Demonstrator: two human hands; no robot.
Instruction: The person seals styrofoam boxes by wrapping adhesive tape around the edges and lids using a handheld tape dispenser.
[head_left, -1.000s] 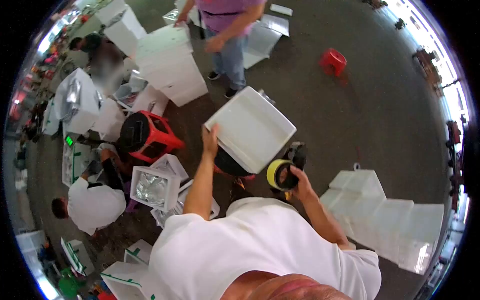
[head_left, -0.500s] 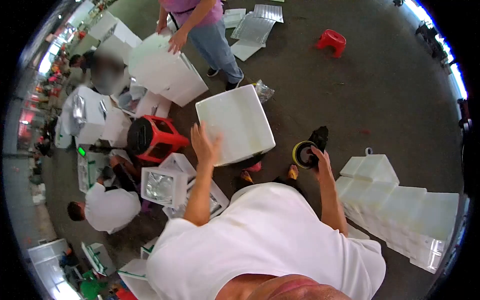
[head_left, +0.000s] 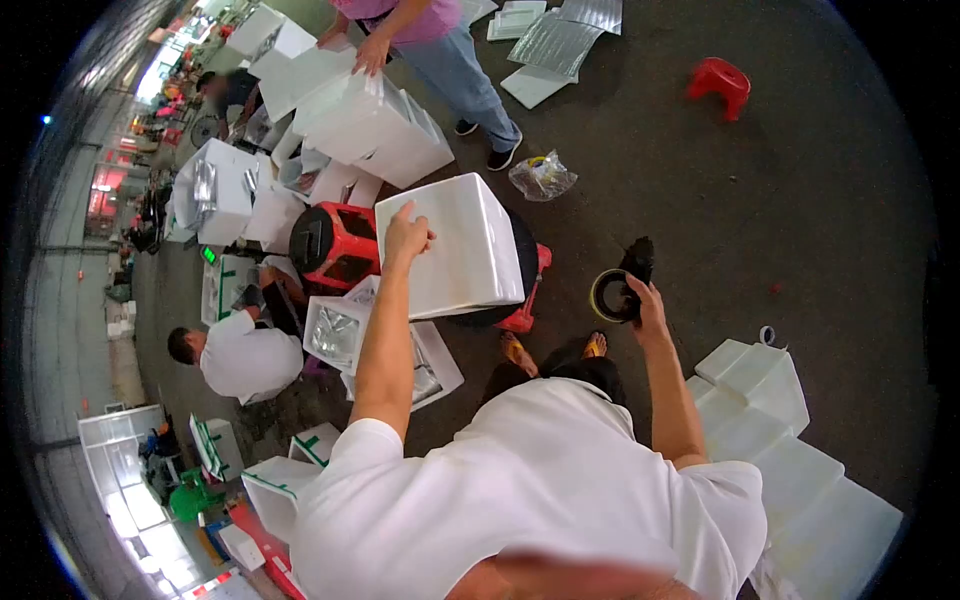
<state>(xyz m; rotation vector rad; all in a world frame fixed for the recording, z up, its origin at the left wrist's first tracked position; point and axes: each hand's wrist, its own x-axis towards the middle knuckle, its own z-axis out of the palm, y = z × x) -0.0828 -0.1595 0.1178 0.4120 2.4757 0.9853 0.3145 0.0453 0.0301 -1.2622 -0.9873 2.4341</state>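
A white foam box [head_left: 460, 255] sits in front of me on a red stool [head_left: 538, 290] with a dark round top. My left hand [head_left: 408, 238] is over the box's left part, some fingers extended and others loosely bent, with nothing in it. Whether it presses on the foam I cannot tell. Away to the right, my right hand [head_left: 650, 308] is closed around a black tape dispenser [head_left: 638, 262] carrying a roll of tape [head_left: 606, 296] with a yellowish rim.
Stacked white foam boxes [head_left: 770, 440] stand at my right. Another red stool [head_left: 338, 245] and open foil-lined boxes [head_left: 335, 330] are at left. A person in pink [head_left: 430, 22] handles foam boxes [head_left: 375, 130] ahead. A plastic bag [head_left: 543, 177] and low red stool [head_left: 720, 88] are on the floor.
The foam box has turned and shifted slightly left on the stool, showing its right side. My left hand has moved up across it. The right hand still holds the tape dispenser.
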